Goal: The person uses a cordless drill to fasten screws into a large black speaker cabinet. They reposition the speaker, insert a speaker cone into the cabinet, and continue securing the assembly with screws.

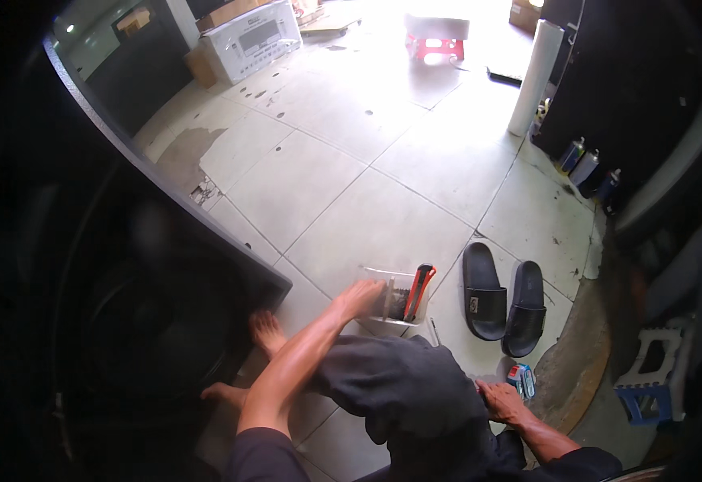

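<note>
My left hand (361, 298) reaches into a clear plastic container (406, 323) on the floor, at its left side. Its fingertips are bent down out of sight, so whether they pinch anything is hidden. Small dark pieces, probably screws, lie in the container, and a red-and-black box cutter (420, 291) leans across its right side. Beside my right knee, my right hand (502, 402) is curled round what looks like a cordless power tool. The tool's teal end with a red mark (521, 381) shows just past the fingers; the rest is hidden by my hand and leg.
A large black speaker-like cabinet (150, 321) stands close on my left. Black slides (484, 293) lie right of the container. Further right are a folding stool (652, 373) and several spray cans (584, 167). A white roll (536, 76) stands farther back; a box (251, 40) sits far left.
</note>
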The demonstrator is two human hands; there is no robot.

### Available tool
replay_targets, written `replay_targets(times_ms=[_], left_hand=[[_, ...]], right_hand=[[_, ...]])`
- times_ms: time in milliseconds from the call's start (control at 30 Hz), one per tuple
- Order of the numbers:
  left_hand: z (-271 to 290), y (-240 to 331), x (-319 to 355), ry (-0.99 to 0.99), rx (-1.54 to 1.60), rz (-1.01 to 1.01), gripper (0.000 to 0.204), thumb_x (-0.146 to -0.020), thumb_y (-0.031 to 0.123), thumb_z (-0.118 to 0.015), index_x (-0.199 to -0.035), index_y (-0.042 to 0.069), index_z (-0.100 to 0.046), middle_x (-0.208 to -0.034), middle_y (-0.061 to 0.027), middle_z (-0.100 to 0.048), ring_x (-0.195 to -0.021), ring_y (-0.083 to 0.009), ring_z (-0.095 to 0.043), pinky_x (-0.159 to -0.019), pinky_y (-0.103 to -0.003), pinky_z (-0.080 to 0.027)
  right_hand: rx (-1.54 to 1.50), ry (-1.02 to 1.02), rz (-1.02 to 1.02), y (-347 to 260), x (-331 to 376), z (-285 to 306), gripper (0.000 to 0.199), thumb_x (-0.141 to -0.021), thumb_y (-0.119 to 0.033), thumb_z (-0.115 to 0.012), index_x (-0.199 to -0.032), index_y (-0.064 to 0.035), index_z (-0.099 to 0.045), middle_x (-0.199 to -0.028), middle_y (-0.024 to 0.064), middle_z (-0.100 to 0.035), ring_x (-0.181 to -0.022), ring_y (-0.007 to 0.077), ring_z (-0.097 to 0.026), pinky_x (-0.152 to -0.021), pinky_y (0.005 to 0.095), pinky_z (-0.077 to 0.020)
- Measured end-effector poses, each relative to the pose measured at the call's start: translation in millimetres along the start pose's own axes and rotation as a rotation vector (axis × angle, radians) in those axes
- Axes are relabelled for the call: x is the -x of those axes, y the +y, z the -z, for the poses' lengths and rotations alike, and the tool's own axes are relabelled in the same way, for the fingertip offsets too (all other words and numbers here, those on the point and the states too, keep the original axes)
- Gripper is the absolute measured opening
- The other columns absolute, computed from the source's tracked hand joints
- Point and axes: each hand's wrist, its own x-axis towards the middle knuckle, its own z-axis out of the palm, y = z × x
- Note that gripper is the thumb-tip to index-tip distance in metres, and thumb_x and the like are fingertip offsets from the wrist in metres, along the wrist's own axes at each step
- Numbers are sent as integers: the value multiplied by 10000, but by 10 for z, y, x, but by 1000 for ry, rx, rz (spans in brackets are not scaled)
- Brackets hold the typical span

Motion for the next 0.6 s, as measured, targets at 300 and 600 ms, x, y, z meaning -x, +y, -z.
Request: replay_targets(times_ms=[300, 600], left_hand=[[92, -95, -30, 20, 115, -79, 277, -677, -32, -553, -941, 16, -622, -859, -205, -640, -833, -372, -618, -706, -427, -499], [-35, -167, 51, 78, 877, 156, 237, -793, 29, -505, -976, -3, -653, -815, -159, -667, -689, -223, -651, -645, -339, -511]], right_hand=[[-136, -29, -188, -111, 212, 128, 795, -602, -179, -675, -1309, -42, -339, -1026, 170, -607, -896, 365, -601, -728, 431, -486], [-66, 161, -160, -155, 274, 113, 677, -594, -97, -712, -1216, -126, -446, -956, 131, -620, -872, 328, -609, -736, 410, -484]])
